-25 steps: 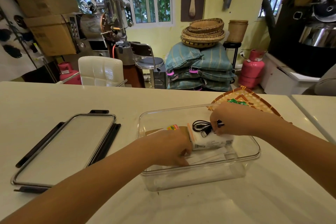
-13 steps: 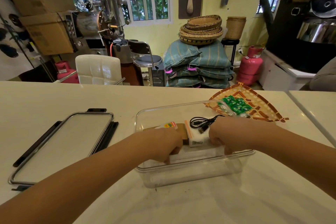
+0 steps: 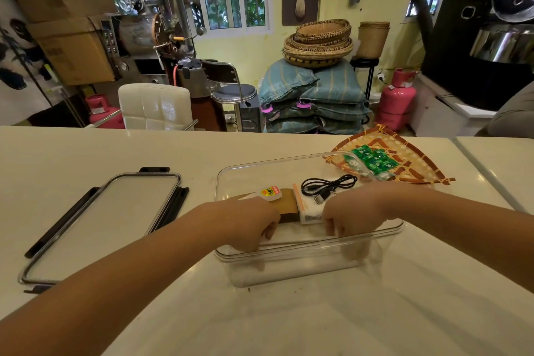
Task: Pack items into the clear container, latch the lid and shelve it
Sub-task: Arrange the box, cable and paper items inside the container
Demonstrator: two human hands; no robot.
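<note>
The clear container (image 3: 289, 257) stands on the white counter in front of me. Inside it lie a brown package (image 3: 287, 205) with a yellow sticker and a white packet (image 3: 309, 208) with an orange edge. A coiled black cable (image 3: 326, 185) rests on the white packet. Both my hands reach into the container. My left hand (image 3: 251, 222) curls its fingers over the near end of the brown package. My right hand (image 3: 351, 211) curls over the near side of the white packet. The lid (image 3: 101, 222), with black latches, lies flat to the left.
A woven tray (image 3: 416, 170) holding several green packets (image 3: 372, 160) sits just behind the container's right corner. A seam in the counter (image 3: 488, 170) runs at the far right. Chairs, sacks and gas bottles stand beyond the counter's far edge.
My right hand has let go of the black cable, which now lies on the white packet, and has dropped to the packet's near side. My left hand stays on the brown package.
</note>
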